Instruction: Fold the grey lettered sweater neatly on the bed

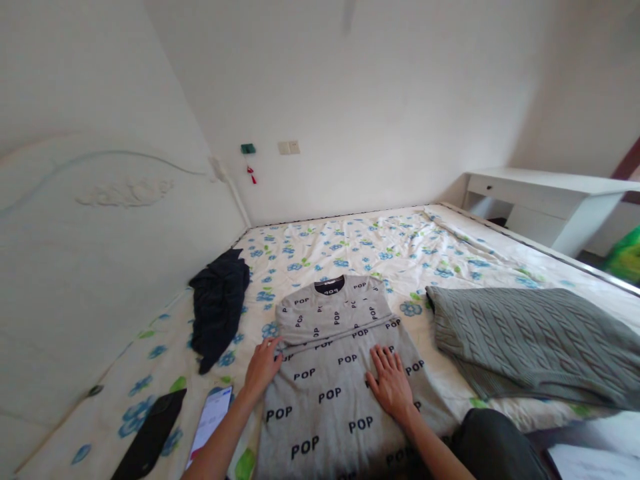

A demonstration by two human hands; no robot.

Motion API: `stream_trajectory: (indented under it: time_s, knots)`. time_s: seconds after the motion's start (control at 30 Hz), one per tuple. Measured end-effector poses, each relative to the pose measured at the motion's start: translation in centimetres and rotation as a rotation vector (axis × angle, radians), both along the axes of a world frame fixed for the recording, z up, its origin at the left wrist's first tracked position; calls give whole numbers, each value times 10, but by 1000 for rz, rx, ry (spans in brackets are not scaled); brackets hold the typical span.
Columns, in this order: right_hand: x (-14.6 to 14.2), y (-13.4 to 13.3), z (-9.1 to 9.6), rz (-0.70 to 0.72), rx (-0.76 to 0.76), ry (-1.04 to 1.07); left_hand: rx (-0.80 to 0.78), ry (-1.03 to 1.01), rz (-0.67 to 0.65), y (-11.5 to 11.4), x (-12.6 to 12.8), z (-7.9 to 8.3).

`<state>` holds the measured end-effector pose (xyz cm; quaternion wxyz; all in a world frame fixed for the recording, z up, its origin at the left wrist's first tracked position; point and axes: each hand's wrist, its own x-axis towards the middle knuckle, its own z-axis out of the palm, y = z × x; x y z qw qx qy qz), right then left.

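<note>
A grey sweater (330, 380) printed with black "POP" lettering lies in front of me, its round neck pointing away. Its sleeves are folded inward across the upper chest. My right hand (391, 383) rests flat on the right half of the body, fingers stretched out. At the sweater's left edge, just below the folded sleeves, my left hand (264, 365) touches the cloth with its fingertips. Its thumb and forefinger look apart, and nothing is visibly lifted.
The sweater lies on a bed with a floral sheet (300, 250). On the left are a dark crumpled garment (220, 307), a black phone-shaped item (150, 433) and a lit phone (213, 417). A grey-green cable-knit garment (530, 340) lies right. A white desk (540, 193) stands beyond.
</note>
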<state>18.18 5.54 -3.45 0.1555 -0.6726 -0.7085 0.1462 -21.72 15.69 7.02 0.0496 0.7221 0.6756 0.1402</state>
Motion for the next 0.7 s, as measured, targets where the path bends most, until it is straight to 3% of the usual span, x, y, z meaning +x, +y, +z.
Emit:
stream_trajectory:
  time_s: [0.27, 0.4, 0.47, 0.57, 0.7]
  knots:
    - [0, -1, -7, -3, 0, -51, 5, -143, 100, 19, -11, -24]
    - [0, -2, -1, -6, -13, -76, -1, -217, 391, 25, -12, -33]
    - [0, -2, 3, -1, -26, -82, -53, -237, 468, 25, -13, -34]
    - [0, -1, 6, -2, -39, -86, -42, -207, 369, 23, -14, -35]
    - [0, -1, 5, -9, -26, -84, 59, -190, -7, 26, -15, -35]
